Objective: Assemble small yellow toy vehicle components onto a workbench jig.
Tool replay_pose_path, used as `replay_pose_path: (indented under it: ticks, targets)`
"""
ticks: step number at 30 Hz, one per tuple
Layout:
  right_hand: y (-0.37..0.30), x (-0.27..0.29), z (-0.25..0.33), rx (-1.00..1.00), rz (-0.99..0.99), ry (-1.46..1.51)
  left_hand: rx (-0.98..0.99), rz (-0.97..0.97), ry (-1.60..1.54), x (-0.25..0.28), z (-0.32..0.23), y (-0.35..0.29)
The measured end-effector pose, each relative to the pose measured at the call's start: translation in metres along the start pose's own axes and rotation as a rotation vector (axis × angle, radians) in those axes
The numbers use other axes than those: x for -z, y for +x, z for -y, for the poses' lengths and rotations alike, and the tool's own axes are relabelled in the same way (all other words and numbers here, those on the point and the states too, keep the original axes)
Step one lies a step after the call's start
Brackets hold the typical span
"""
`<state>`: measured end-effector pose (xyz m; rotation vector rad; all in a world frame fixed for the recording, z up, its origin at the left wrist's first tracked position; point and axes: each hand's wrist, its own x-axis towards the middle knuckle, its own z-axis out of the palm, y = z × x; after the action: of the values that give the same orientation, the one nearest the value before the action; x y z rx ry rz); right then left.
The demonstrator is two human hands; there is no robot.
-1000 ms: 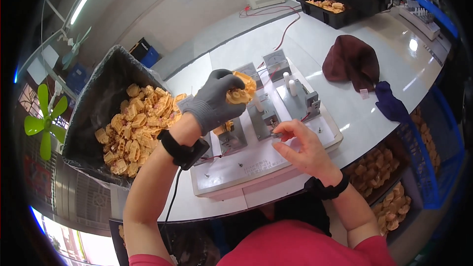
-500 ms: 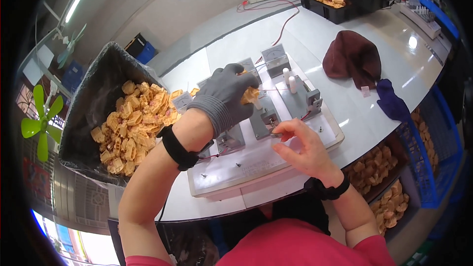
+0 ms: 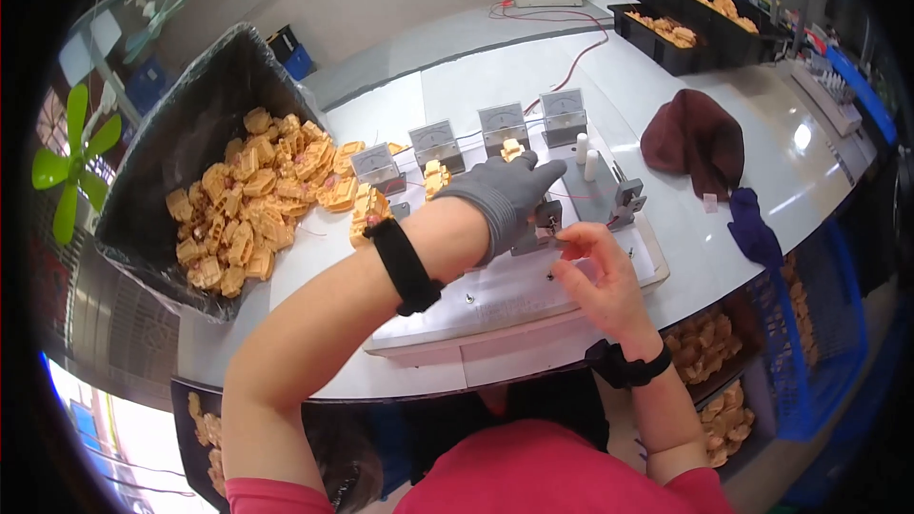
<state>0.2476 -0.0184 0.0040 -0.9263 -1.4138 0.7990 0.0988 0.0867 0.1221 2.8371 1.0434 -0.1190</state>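
left hand [image 3: 505, 195] in grey knit glove, palm down, fingers curled over small grey metal clamp fixture [image 3: 545, 225] on white flat test board [image 3: 533, 295]; whether it grips anything, cannot tell. bare right hand [image 3: 600, 276] pinches tiny part at fixture's base, fingertips touching it. row of square grey dial meters [image 3: 502, 124] behind. ribbed tan plastic parts [image 3: 257, 200] heaped in black bin [image 3: 181, 86], left. crumpled maroon cloth [image 3: 695, 138] right.

Bright overhead light, glare on the white table [image 3: 762, 148], edges bent, perhaps slightly soft.
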Motion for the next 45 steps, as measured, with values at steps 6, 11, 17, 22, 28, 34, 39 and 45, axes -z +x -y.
replay_pose_path:
  ticks: [6, 11, 17, 22, 28, 34, 39, 45]
  targets:
    - [-0.007, -0.005, -0.001, -0.077, -0.273, 0.027, -0.077, -0.514, -0.190, 0.028, -0.005, -0.101]
    - [-0.010, 0.007, 0.013, 0.107, 0.079, -0.624, 0.382, -0.781, -0.528, -0.053, 0.012, -0.201]
    - [-0.004, 0.000, 0.010, 0.113, 0.081, -0.704, 0.837, -0.955, -0.901, -0.138, 0.018, -0.234]
    - [-0.005, -0.004, 0.011, 0.105, 0.089, -0.772, 0.760, -0.802, -0.978, -0.166, 0.023, -0.221]
    - [-0.005, -0.009, 0.010, 0.098, 0.105, -0.803, 0.657, -0.768, -0.779, -0.177, 0.035, -0.229]
    - [-0.006, -0.008, 0.013, 0.035, 0.114, -0.774, 0.638, -0.779, -0.761, -0.178, 0.033, -0.226]
    - [-0.005, -0.006, 0.014, 0.035, 0.127, -0.771, 0.650, -0.769, -0.736, -0.179, 0.033, -0.227]
    - [-0.003, -0.006, 0.015, 0.027, 0.160, -0.759, 0.660, -0.790, -0.777, -0.180, 0.031, -0.226]
